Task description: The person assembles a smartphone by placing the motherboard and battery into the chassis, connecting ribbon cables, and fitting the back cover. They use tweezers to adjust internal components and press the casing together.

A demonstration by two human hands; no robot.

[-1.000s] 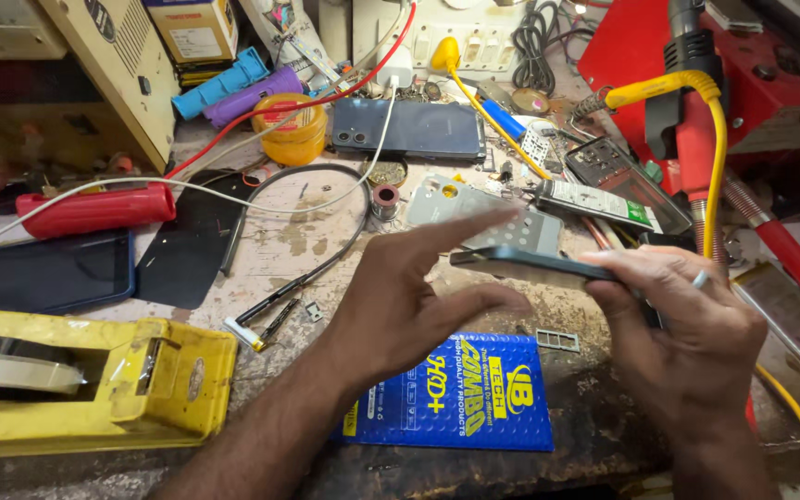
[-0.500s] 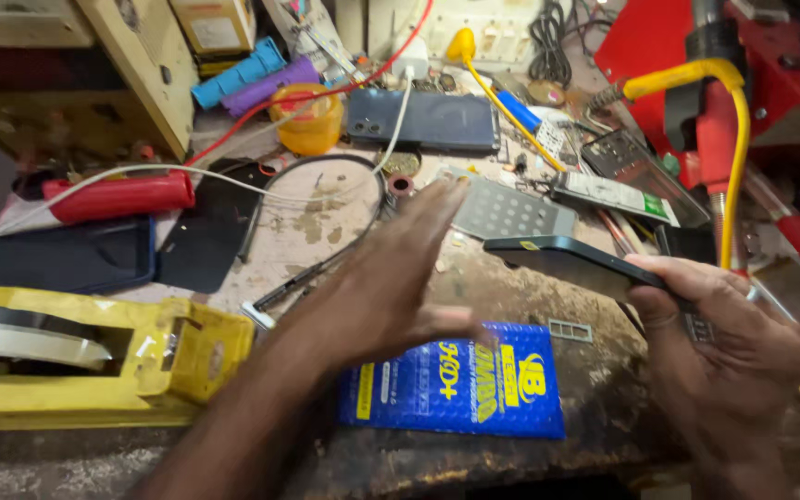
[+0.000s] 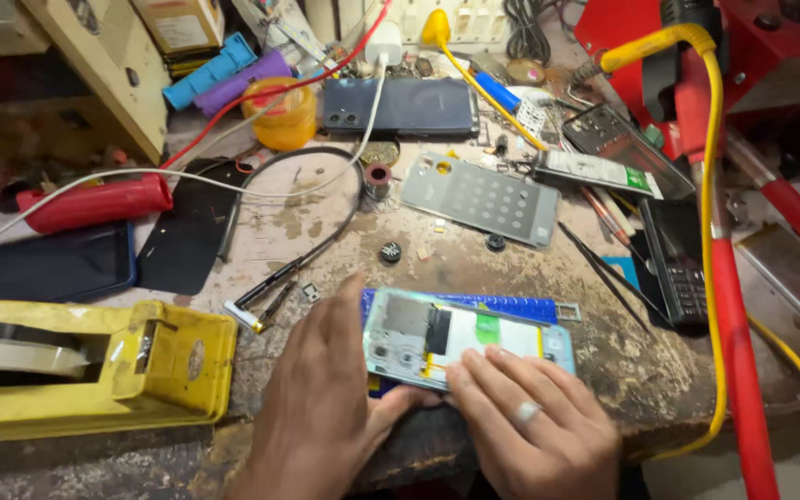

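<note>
An opened phone [image 3: 467, 343], back cover off with pale frame, camera holes and white battery exposed, lies flat at six o'clock on the bench.

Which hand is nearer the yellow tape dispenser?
Left. The left hand lies just right of the yellow tape dispenser; the right hand is farther right, fingers on the opened phone.

Bright, even light falls from above, leaving only soft shadows under the hands. The picture is sharp at centre, slightly stretched toward the edges.
</note>
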